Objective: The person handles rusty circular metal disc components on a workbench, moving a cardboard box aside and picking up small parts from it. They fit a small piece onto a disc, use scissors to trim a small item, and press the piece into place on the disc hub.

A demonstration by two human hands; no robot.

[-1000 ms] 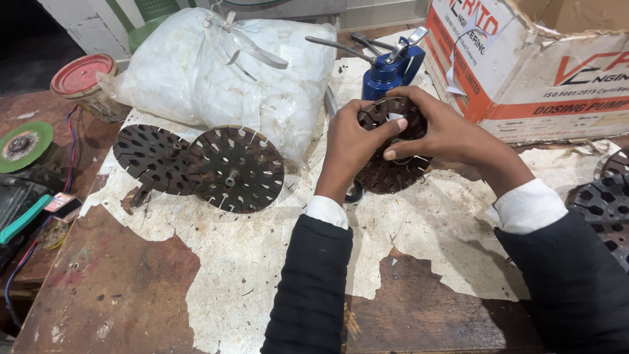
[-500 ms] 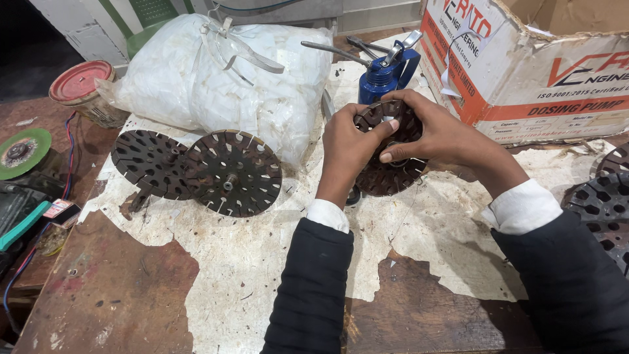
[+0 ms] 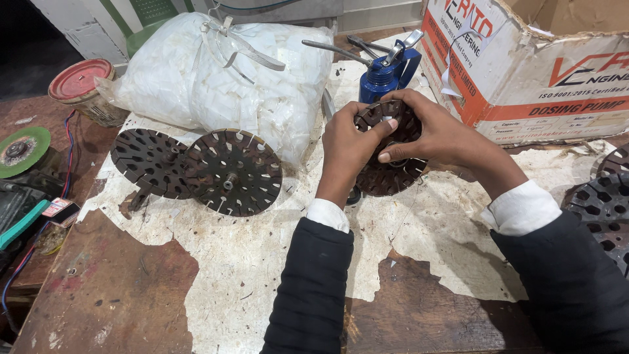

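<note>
Both of my hands grip one dark round slotted metal disc [image 3: 392, 176] held upright above the bench. My left hand [image 3: 345, 145] clasps its left rim with the thumb across the front. My right hand [image 3: 438, 134] wraps over its top and right side, fingers pressing at the centre. Two more slotted discs lie flat to the left: a nearer one with a centre pin [image 3: 232, 172] overlapping a farther one [image 3: 149, 162].
A bulging white plastic sack [image 3: 223, 78] lies behind the discs. A blue oil can [image 3: 388, 71] stands behind my hands, a printed cardboard box [image 3: 524, 72] at the right. A red-lidded tin [image 3: 80, 86], green grinding disc [image 3: 21, 149] and wires sit at the left; further discs [image 3: 606, 206] at the right edge.
My hands have stayed on the disc with only slight shifts of the fingers. The view has moved a little; the flat discs lie where they were.
</note>
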